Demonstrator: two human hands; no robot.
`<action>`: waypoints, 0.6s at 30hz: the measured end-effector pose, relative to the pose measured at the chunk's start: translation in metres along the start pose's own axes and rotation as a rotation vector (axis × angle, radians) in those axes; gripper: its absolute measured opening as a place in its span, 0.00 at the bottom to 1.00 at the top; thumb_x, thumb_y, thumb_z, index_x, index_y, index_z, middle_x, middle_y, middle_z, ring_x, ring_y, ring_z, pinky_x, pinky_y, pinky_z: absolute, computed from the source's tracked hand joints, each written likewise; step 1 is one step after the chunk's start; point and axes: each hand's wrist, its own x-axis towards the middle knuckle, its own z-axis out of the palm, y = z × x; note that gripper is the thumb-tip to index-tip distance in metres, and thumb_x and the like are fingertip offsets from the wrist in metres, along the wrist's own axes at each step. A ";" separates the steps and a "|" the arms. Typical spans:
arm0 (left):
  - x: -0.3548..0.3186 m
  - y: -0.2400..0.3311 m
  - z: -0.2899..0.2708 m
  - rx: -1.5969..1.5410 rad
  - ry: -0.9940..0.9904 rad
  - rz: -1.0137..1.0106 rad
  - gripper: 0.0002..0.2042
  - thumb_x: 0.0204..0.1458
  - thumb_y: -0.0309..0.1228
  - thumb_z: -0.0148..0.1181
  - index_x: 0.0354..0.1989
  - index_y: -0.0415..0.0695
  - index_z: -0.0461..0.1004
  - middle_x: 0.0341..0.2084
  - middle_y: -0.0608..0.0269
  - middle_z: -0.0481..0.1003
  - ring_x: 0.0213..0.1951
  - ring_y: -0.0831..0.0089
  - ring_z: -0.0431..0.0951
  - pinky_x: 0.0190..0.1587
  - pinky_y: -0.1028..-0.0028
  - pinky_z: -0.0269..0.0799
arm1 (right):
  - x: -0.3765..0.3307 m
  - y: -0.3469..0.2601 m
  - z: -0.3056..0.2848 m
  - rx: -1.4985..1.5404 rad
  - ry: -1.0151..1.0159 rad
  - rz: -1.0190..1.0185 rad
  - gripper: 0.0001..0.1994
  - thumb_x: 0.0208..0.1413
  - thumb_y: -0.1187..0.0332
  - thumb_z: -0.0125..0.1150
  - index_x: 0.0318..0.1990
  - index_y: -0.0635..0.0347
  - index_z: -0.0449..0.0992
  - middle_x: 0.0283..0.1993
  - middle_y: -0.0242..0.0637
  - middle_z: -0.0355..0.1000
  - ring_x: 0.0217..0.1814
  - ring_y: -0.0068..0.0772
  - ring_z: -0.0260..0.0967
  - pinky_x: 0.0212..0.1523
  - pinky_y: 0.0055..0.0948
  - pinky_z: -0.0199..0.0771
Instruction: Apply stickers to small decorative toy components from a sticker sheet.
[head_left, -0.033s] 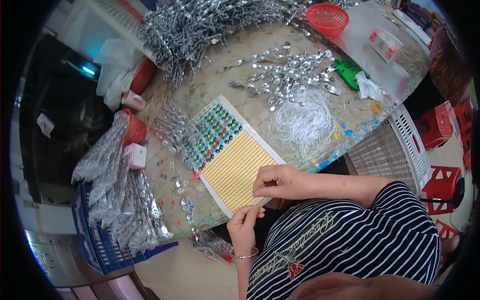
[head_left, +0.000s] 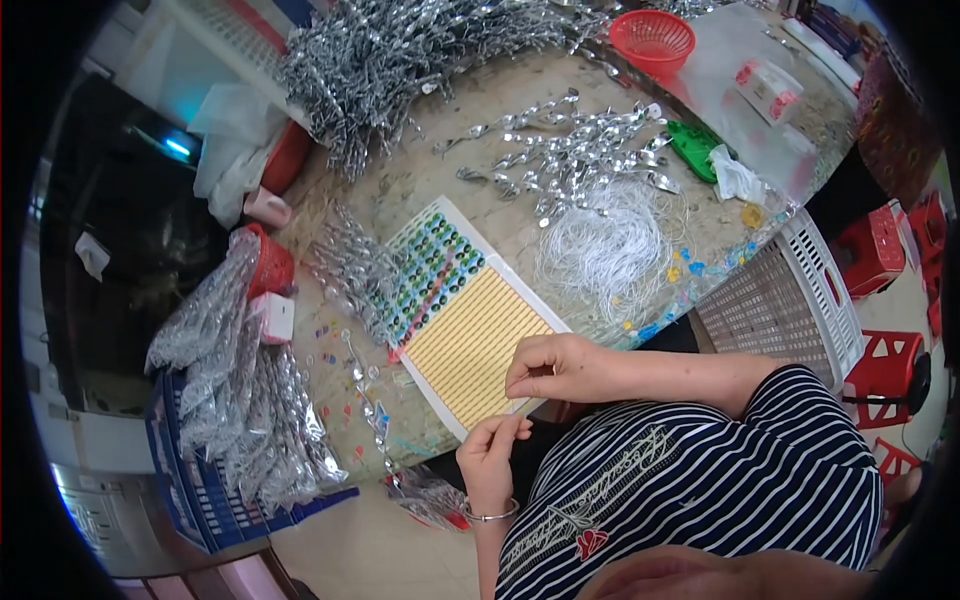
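My right hand (head_left: 555,368) hovers over the near corner of a white board (head_left: 470,330) with its fingers pinched together. The board carries a yellow grid on its near part and rows of green and blue gems on its far part. My left hand (head_left: 490,455), with a bangle on the wrist, is just below the table's edge, its fingertips also pinched and pointing up toward the right hand. Whatever is between the fingers is too small to see. A bundle of white strings (head_left: 605,245) lies beyond the board.
Silver spiral ornaments (head_left: 575,150) are scattered mid-table, with a big silver heap (head_left: 400,60) behind. A red basket (head_left: 652,38) stands at the far edge. To the right is a white crate (head_left: 780,300), to the left a blue crate (head_left: 200,490) with silver bags. Red stools (head_left: 890,365) stand at right.
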 end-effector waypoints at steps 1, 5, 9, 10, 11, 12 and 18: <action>0.000 -0.001 0.000 0.003 -0.010 0.011 0.05 0.53 0.22 0.54 0.31 0.33 0.75 0.26 0.59 0.77 0.28 0.77 0.75 0.35 0.80 0.70 | -0.001 -0.001 0.001 0.046 -0.014 0.053 0.06 0.52 0.70 0.62 0.34 0.65 0.76 0.31 0.34 0.70 0.34 0.25 0.69 0.36 0.24 0.68; 0.001 -0.002 0.005 -0.017 -0.024 0.024 0.06 0.54 0.22 0.54 0.33 0.31 0.75 0.28 0.56 0.78 0.30 0.74 0.77 0.38 0.78 0.72 | -0.001 -0.001 0.001 0.082 -0.029 0.056 0.07 0.55 0.69 0.59 0.35 0.65 0.76 0.34 0.35 0.71 0.37 0.26 0.70 0.39 0.23 0.68; 0.006 -0.001 0.006 -0.083 -0.020 0.064 0.06 0.55 0.22 0.53 0.34 0.30 0.75 0.29 0.54 0.78 0.31 0.72 0.78 0.39 0.75 0.74 | 0.000 0.002 0.004 -0.035 -0.068 -0.166 0.06 0.53 0.70 0.59 0.35 0.62 0.77 0.29 0.35 0.72 0.35 0.32 0.70 0.38 0.29 0.68; 0.007 -0.001 0.006 -0.082 -0.013 0.060 0.06 0.55 0.22 0.53 0.34 0.30 0.75 0.29 0.54 0.78 0.31 0.71 0.78 0.39 0.74 0.74 | 0.002 0.002 0.005 -0.079 -0.039 -0.231 0.05 0.52 0.70 0.59 0.33 0.61 0.78 0.26 0.35 0.72 0.34 0.34 0.69 0.36 0.32 0.68; 0.008 0.000 0.006 -0.081 -0.005 0.065 0.06 0.55 0.22 0.53 0.34 0.30 0.75 0.29 0.54 0.78 0.31 0.71 0.78 0.39 0.74 0.74 | 0.004 0.003 0.005 -0.076 -0.046 -0.237 0.05 0.52 0.70 0.59 0.33 0.61 0.78 0.26 0.35 0.72 0.34 0.34 0.69 0.36 0.32 0.68; 0.009 -0.001 0.007 -0.109 -0.014 0.066 0.06 0.55 0.22 0.53 0.34 0.30 0.75 0.28 0.54 0.78 0.31 0.71 0.78 0.39 0.75 0.74 | 0.005 0.004 0.004 -0.084 -0.043 -0.237 0.06 0.51 0.69 0.59 0.32 0.62 0.78 0.27 0.36 0.72 0.34 0.36 0.69 0.37 0.32 0.68; 0.006 -0.001 0.005 -0.152 -0.005 0.027 0.06 0.55 0.22 0.54 0.34 0.31 0.75 0.28 0.54 0.78 0.30 0.73 0.78 0.38 0.76 0.74 | 0.000 -0.006 0.001 -0.057 -0.016 -0.083 0.06 0.50 0.69 0.61 0.32 0.62 0.78 0.31 0.37 0.70 0.37 0.35 0.69 0.39 0.30 0.68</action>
